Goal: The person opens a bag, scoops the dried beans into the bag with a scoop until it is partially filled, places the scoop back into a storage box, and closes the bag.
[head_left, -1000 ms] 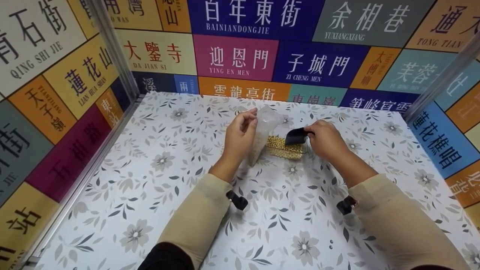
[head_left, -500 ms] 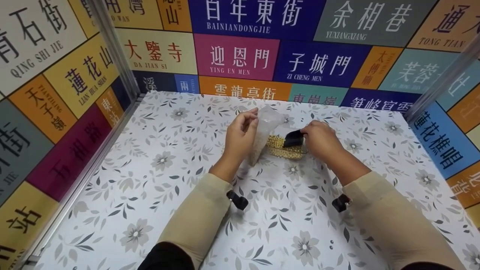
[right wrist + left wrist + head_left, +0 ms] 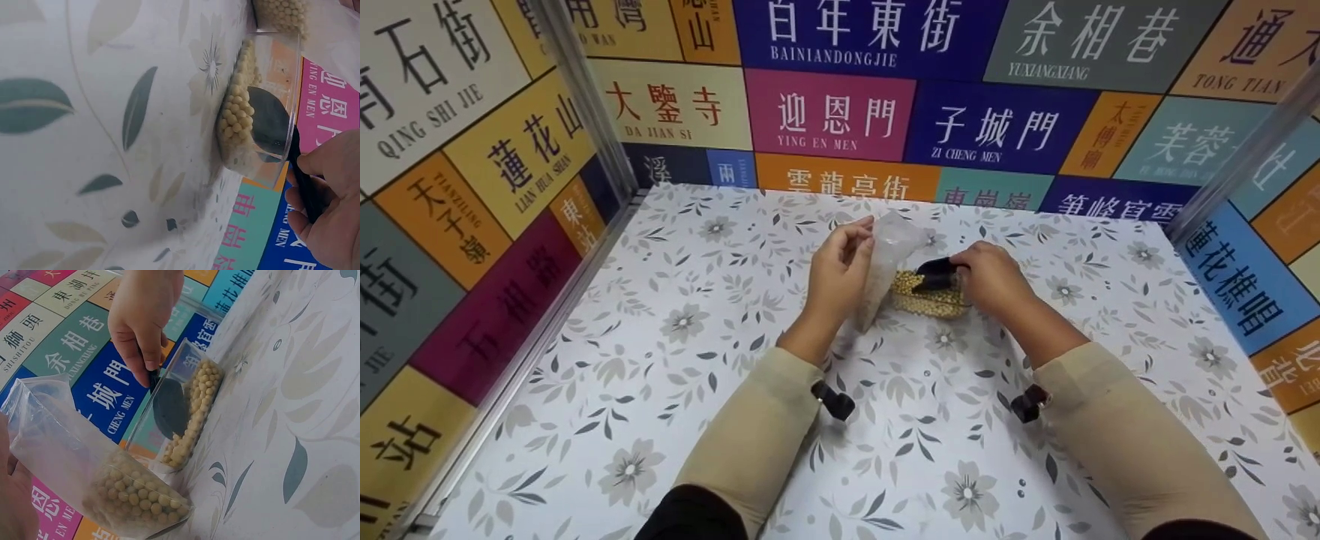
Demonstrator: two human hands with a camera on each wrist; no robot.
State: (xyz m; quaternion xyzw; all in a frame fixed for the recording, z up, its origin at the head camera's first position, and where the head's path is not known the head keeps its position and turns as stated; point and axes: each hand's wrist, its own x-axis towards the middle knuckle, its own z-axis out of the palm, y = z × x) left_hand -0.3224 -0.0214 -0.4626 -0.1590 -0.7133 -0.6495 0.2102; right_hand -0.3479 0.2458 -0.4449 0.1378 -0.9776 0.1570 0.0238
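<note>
In the head view my left hand [image 3: 840,276] holds up a clear plastic bag [image 3: 894,241] by its upper side. Soybeans [image 3: 138,495] fill the bag's lower part, which rests on the table. To the right of the bag stands a clear plastic box [image 3: 261,169] with more soybeans [image 3: 237,115] in it. My right hand [image 3: 997,279] grips the handle of a black scoop [image 3: 270,119] between thumb and fingers. The scoop's blade is inside the box, tilted, with its edge against the beans. Only an edge of my left hand shows in the left wrist view.
A table with a white floral cover [image 3: 690,405] lies under everything. Panels with coloured street-name signs [image 3: 832,116] stand behind it and on both sides. A metal post [image 3: 589,97] marks the back left corner.
My right hand has moved a little to the left, taking the scoop further across the box toward the bag. My left hand and the bag have stayed in place.
</note>
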